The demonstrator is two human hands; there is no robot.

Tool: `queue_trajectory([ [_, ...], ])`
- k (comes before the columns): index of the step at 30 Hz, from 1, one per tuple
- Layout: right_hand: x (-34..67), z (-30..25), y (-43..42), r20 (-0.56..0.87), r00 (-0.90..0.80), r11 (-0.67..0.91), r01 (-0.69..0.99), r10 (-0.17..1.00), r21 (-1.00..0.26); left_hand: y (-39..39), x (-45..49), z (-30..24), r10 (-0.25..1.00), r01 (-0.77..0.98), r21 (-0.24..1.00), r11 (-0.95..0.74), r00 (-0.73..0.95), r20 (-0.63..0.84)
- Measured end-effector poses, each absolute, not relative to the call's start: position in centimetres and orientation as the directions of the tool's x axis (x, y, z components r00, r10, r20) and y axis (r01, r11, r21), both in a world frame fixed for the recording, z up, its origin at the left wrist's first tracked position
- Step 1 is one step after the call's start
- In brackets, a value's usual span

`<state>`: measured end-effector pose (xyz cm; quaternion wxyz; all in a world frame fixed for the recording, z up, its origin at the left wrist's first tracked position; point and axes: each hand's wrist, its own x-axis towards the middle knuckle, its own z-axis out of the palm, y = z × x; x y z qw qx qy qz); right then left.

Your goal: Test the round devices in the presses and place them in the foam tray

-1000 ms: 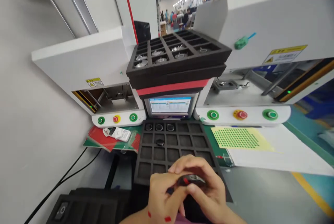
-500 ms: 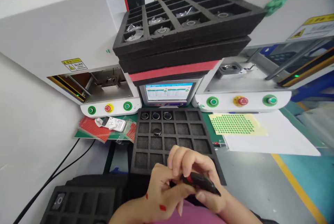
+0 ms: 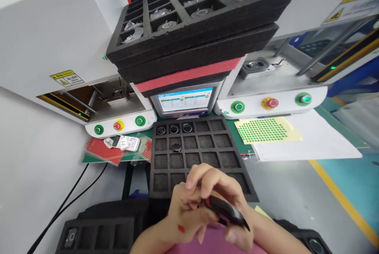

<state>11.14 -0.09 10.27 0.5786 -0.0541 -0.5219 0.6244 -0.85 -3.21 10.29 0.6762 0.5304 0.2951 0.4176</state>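
Note:
Both hands meet low in the middle, around a glossy black curved piece (image 3: pixel 227 211) with a red patch near its left end; its exact kind I cannot make out. My left hand (image 3: pixel 185 212) is closed, its thumb pressed along the piece's left end. A red mark shows on the back of that hand. Bent over the top, the fingers of my right hand (image 3: pixel 220 181) grip the piece with the thumb beneath. Just beyond lies a black foam tray (image 3: pixel 243 159) with square pockets. Round watch-like parts (image 3: pixel 187 128) fill a few of them, with another dark one (image 3: pixel 177 148) a row nearer.
Stacked foam trays (image 3: pixel 195 54) rise above a lit monitor (image 3: pixel 185 100). Machines with buttons (image 3: pixel 271 103) flank it. Red sticker sheets (image 3: pixel 103 151) and a white device (image 3: pixel 130 143) lie left, a green-dot sheet (image 3: pixel 262 130) right. Another tray (image 3: pixel 97 222) stands lower left.
The view has shifted, so the stacked trays sit higher and further left. Both hands keep hold of the black piece, which has tilted slightly.

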Motion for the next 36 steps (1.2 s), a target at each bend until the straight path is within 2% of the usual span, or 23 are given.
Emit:
queue_trajectory([
  [3, 11.2, 10.0, -0.1, 0.531, -0.336, 0.176, -0.695, 0.778, -0.697, -3.0, -0.6, 10.5, 0.863, -0.411, 0.882, 0.229, 0.505, 0.011],
  [7, 11.6, 10.3, 0.3, 0.561, -0.388, 0.165, -0.698, 0.731, -0.697, -3.1, -0.3, 11.6, 0.865, -0.457, 0.815, 0.356, 0.492, -0.102],
  [11, 12.4, 10.6, 0.7, 0.567, -0.466, 0.177, -0.646, 0.679, -0.743, -3.4, -0.5, 11.3, 0.819, -0.404, 0.804, 0.437, 0.548, -0.170],
  [14, 12.9, 10.5, 0.6, 0.549, -0.465, 0.181, -0.625, 0.695, -0.759, -3.4, -0.7, 10.3, 0.784, -0.346, 0.810, 0.473, 0.585, -0.208],
  [20, 13.3, 10.0, -0.3, 0.517, -0.445, 0.187, -0.597, 0.732, -0.780, -2.9, -0.7, 9.7, 0.744, -0.377, 0.793, 0.479, 0.653, -0.139],
  [24, 13.6, 9.7, -0.6, 0.508, -0.401, 0.232, -0.564, 0.763, -0.793, -2.6, -0.5, 10.0, 0.696, -0.333, 0.787, 0.520, 0.700, -0.163],
  [26, 14.1, 9.5, -0.8, 0.508, -0.348, 0.296, -0.509, 0.788, -0.808, -2.1, -0.8, 10.0, 0.700, -0.233, 0.874, 0.427, 0.697, -0.156],
  [28, 14.9, 9.0, -1.0, 0.487, -0.276, 0.357, -0.411, 0.829, -0.839, -0.8, -1.7, 9.6, 0.742, 0.050, 0.984, 0.172, 0.650, -0.163],
  [29, 15.5, 8.6, -1.2, 0.473, -0.231, 0.381, -0.350, 0.850, -0.856, 0.2, -2.3, 9.1, 0.785, 0.238, 0.971, 0.027, 0.596, -0.168],
  [30, 16.0, 8.2, -1.4, 0.456, -0.187, 0.395, -0.288, 0.870, -0.872, 1.3, -3.2, 8.5, 0.838, 0.446, 0.890, -0.099, 0.520, -0.167],
  [31, 16.6, 7.7, -1.6, 0.440, -0.147, 0.401, -0.232, 0.886, -0.886, 2.5, -4.1, 7.8, 0.887, 0.581, 0.803, -0.136, 0.433, -0.162],
  [33, 17.4, 6.9, -2.0, 0.417, -0.096, 0.402, -0.145, 0.904, -0.904, 4.9, -6.1, 6.1, 0.924, 0.706, 0.691, -0.155, 0.351, -0.152],
  [36, 18.0, 6.3, -2.5, 0.403, -0.096, 0.395, -0.091, 0.910, -0.914, 8.0, -8.3, 4.0, 0.882, 0.777, 0.578, -0.248, 0.428, -0.196],
])
